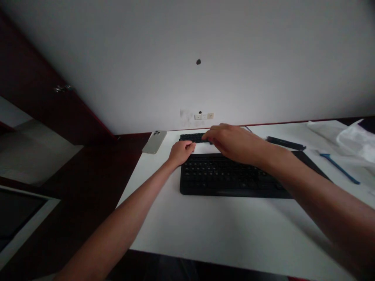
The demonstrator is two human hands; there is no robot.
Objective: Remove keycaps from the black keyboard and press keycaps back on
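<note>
A black keyboard (222,175) lies flat on the white table in front of me. My left hand (181,152) rests by its far left corner, fingers curled in with the thumb against them; whatever may be in them is hidden. Behind the keyboard lies a smaller black piece with rows of key-like squares (191,137). My right hand (230,140) is above the far edge of the keyboard, its bent fingers pressed together and reaching down to the right part of that piece. The fingertips are partly hidden, so I cannot tell what they hold.
A pale phone (155,142) lies at the table's far left. On the right are a thin black strip-like bundle (285,143), a blue tool with a bent head (340,168) and crumpled white plastic (356,142). Wall sockets (204,116) sit behind the table (187,226).
</note>
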